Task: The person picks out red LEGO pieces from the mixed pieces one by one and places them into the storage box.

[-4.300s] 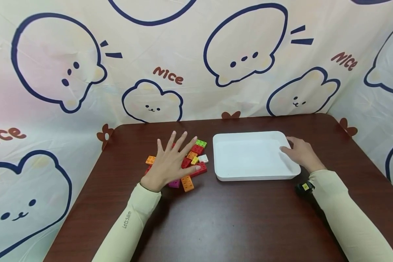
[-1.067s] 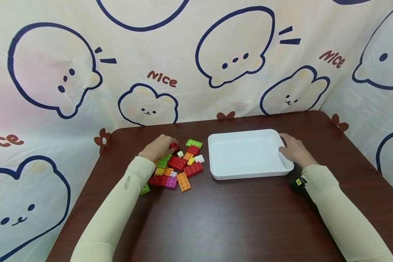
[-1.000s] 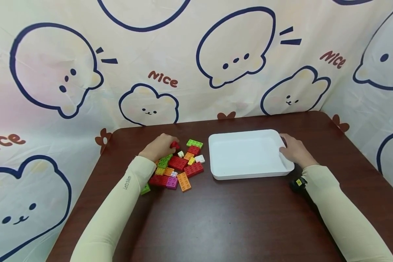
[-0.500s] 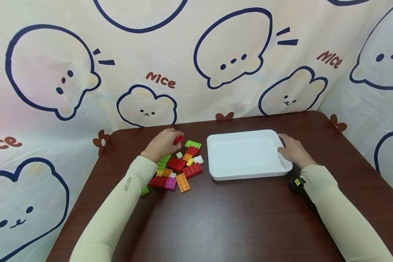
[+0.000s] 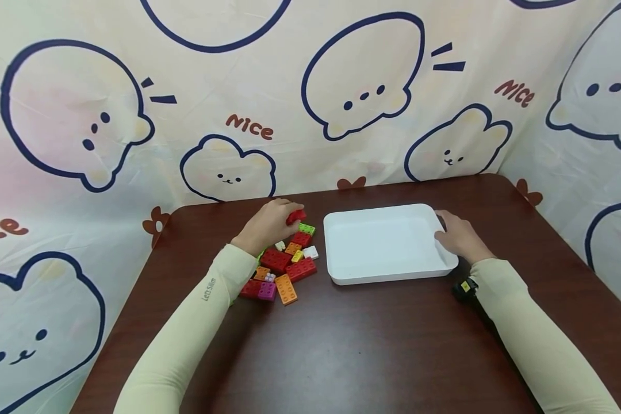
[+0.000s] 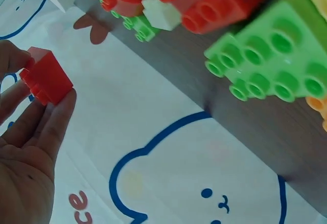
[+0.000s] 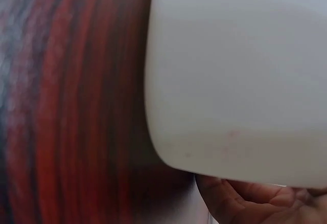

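My left hand point(image 5: 269, 224) pinches a small red brick point(image 5: 295, 217) between thumb and fingers, lifted a little above the far end of the brick pile point(image 5: 279, 267). In the left wrist view the same red brick point(image 6: 46, 75) sits at my fingertips point(image 6: 64, 104), with a green brick point(image 6: 276, 60) and red bricks on the table beyond. A white tray point(image 5: 388, 242) with nothing in it stands right of the pile. My right hand point(image 5: 457, 237) rests against the tray's right rim point(image 7: 214, 152), fingers over its edge.
The dark wooden table point(image 5: 362, 356) is backed by a cartoon-printed cloth point(image 5: 238, 115) on three sides. Bricks in red, orange, green, yellow, white and magenta lie loose left of the tray. A small black device point(image 5: 462, 287) is at my right wrist.
My left hand went from lying flat over the pile to picking out the red brick, then lifted it up and rightward toward the tray. The right hand stayed on the tray's rim.
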{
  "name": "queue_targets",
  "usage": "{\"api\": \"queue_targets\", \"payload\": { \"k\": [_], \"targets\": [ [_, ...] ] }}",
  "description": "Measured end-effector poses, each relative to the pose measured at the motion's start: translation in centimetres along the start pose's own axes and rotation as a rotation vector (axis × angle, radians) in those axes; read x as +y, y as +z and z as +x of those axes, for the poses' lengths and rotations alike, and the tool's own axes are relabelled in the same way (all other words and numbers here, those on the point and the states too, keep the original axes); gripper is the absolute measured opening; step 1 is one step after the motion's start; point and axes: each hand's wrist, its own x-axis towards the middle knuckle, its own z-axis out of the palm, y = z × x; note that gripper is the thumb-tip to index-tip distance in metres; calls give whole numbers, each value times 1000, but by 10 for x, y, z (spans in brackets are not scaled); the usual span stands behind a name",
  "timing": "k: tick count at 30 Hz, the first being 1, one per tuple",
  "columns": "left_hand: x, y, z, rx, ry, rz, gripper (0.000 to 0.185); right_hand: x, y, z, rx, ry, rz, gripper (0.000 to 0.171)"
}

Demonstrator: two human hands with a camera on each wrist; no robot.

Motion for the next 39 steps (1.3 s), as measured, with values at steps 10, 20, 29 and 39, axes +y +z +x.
{"api": "queue_targets", "payload": {
  "k": [10,20,29,39],
  "targets": [
    [20,-1,10,52,73,-31,46,2,0,0,6,-11,2,63],
    [40,1,25,13,107,-51,44,2,2,0,-4,-8,1,63],
    [58,9,44,-33,148,-55,43,4,1,-1,5,-7,3,63],
    [69,24,61,-87,103,-28,46,4,3,1,9,-16,11,62]
  ]
}}
